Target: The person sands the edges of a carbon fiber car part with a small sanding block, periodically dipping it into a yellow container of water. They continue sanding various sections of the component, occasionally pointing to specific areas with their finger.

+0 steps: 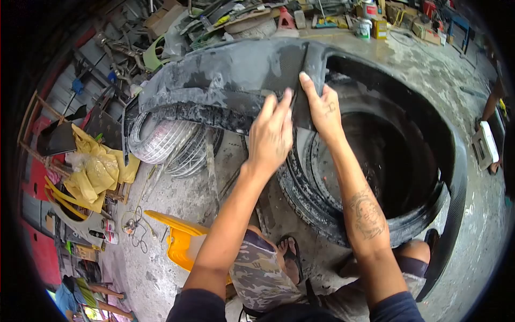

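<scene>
A large dark car body panel (230, 64), apparently a bumper or fender with a carbon-like weave and pale, dusty smears, lies across the view. My right hand (324, 110) grips its narrow upright strip beside the big opening, thumb on top and fingers out of sight behind. Just left of that strip, my left hand (271, 131) presses on the panel's inner edge. Its fingertips are slightly blurred and bent against the surface; whatever lies beneath them, if anything, is hidden. Below the panel stands a tire (316, 209), partly covered by my right forearm.
Wire-mesh rolls (177, 145) lie under the panel's left end. A yellow plastic chair (179, 244) stands by my left knee, near a tangled cord (134, 228). Yellow crumpled paper (96, 172) sits farther left. Scrap parts, a red jack stand (286, 19) and paint cans (365, 28) line the back.
</scene>
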Tool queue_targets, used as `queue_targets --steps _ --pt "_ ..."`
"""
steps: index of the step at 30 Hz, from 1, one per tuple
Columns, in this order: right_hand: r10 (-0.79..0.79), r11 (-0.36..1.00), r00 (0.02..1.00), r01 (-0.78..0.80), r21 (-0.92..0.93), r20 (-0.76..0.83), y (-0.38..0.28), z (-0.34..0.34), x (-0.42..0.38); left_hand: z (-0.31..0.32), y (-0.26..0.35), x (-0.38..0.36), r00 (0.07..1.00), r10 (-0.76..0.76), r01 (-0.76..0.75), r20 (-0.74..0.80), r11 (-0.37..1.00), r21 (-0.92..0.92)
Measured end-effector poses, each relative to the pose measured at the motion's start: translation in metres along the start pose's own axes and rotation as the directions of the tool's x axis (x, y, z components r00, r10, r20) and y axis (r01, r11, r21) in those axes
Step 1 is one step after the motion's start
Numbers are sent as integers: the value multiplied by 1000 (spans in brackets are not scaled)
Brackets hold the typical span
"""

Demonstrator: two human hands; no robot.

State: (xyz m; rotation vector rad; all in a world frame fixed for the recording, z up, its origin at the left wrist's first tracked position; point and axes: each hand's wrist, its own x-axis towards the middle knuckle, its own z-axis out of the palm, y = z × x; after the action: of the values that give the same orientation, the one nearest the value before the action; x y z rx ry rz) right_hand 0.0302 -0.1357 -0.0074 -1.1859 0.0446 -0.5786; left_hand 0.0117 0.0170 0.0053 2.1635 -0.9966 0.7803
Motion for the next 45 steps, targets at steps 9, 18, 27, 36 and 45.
queue_targets --steps 9,18,27,36,45 --pt "-4 996 1000 2 94 11 -3 5 -8 2 4 17 999 44 -45 -22 999 -14" --pt "31 998 999 -30 -60 16 9 -2 0 3 -8 22 997 74 -74 -20 997 9" --pt "46 999 999 -46 -19 -9 2 2 -6 -17 -5 1 994 -56 46 -91 994 -102" --pt "19 997 1000 -19 -73 -4 9 -1 2 5 0 16 997 -5 -1 -77 997 -79" --pt "75 995 997 -73 -66 21 10 -6 1 12 -7 30 998 -1 -3 -57 997 -76"
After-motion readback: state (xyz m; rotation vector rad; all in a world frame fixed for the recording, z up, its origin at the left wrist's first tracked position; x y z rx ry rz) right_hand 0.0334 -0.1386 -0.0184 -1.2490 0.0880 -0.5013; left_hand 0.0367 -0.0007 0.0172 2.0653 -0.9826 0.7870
